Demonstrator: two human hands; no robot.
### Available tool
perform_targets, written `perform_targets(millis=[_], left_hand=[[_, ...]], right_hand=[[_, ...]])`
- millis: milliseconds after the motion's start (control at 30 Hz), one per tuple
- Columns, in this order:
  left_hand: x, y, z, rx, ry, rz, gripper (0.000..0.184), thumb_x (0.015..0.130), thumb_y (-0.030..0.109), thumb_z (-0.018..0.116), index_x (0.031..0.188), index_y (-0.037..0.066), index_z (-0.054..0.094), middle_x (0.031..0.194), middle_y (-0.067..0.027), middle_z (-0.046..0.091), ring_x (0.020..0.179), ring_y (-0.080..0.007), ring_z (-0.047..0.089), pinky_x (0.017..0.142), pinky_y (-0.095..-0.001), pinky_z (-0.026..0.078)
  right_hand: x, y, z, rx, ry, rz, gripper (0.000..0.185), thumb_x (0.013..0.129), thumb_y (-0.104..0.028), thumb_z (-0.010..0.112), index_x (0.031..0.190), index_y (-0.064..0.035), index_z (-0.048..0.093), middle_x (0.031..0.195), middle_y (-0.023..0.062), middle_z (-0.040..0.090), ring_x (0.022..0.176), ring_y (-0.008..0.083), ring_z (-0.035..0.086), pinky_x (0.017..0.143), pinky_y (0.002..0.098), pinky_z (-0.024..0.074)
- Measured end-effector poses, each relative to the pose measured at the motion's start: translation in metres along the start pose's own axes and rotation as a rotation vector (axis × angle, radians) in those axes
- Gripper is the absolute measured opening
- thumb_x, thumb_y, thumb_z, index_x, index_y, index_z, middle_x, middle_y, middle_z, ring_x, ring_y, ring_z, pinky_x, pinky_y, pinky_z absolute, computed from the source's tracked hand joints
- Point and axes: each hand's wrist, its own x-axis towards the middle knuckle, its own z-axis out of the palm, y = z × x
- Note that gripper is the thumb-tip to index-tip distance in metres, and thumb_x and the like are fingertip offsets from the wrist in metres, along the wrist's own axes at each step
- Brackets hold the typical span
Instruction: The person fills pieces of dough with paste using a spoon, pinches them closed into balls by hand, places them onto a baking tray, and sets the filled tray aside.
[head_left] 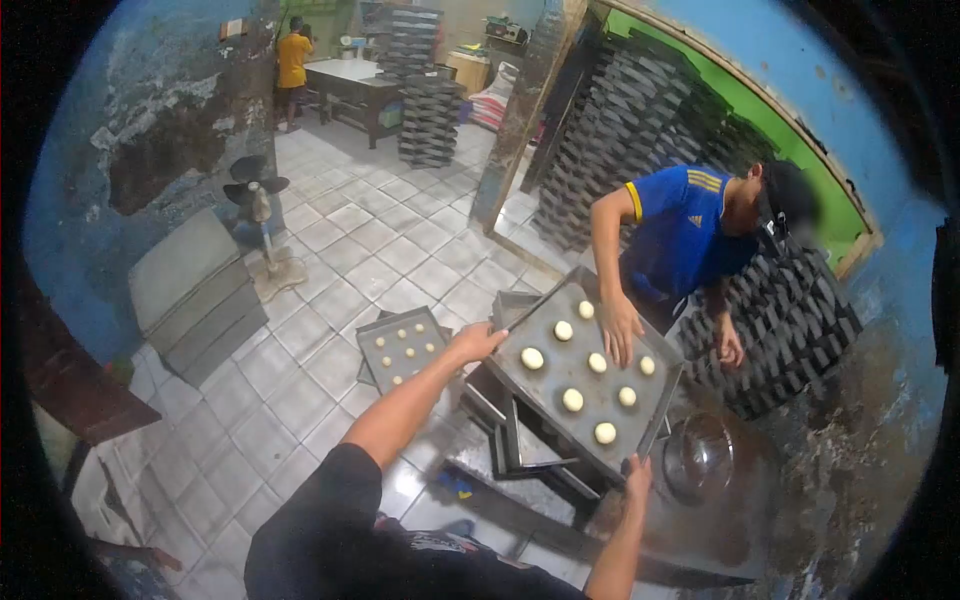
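Observation:
A dark metal tray [545,385] with several round pale dough balls [573,400] is held between my two hands. My left hand [477,342] is closed on its left corner. My right hand [637,474] grips the near right corner. Beneath the held tray are more metal trays [535,447], stacked at differing angles. Across from me, a person in a blue shirt [690,222] leans over, with one hand [620,322] over the dough balls at the tray's far side. That person's other hand [729,342] is beyond the tray's right side.
Another tray of dough balls [372,352] sits low at the left. A glass-like round lid or bowl [698,455] is on the dark table [690,535]. Tall tray stacks [625,120] stand behind the co-worker. A fan [262,210] and a distant person in yellow [292,62] are at upper left.

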Motion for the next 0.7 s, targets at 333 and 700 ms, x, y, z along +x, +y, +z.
perform_targets(millis=[333,700], left_hand=[[0.050,-0.013,0.006,0.187,-0.212,-0.117,0.063,0.095,0.050,0.060,0.099,-0.012,0.070,0.108,-0.0324,0.069,0.104,-0.0430,0.067,0.090,-0.0483,0.052],[-0.006,-0.210,-0.229,-0.186,-0.021,-0.378,0.047,0.097,0.040,0.064,0.111,-0.005,0.071,0.092,-0.0048,0.069,0.084,-0.0146,0.061,0.074,-0.0345,0.050]], right_hand=[[-0.022,-0.021,0.020,-0.059,0.039,0.107,0.049,0.102,-0.025,0.059,0.136,0.0106,0.054,0.133,0.0280,0.061,0.122,0.0369,0.057,0.108,0.0436,0.0399],[-0.096,-0.150,0.294,-0.254,-0.127,0.089,0.059,0.101,-0.028,0.057,0.150,0.0027,0.043,0.141,0.0314,0.054,0.132,0.0403,0.055,0.110,0.0423,0.0414]])
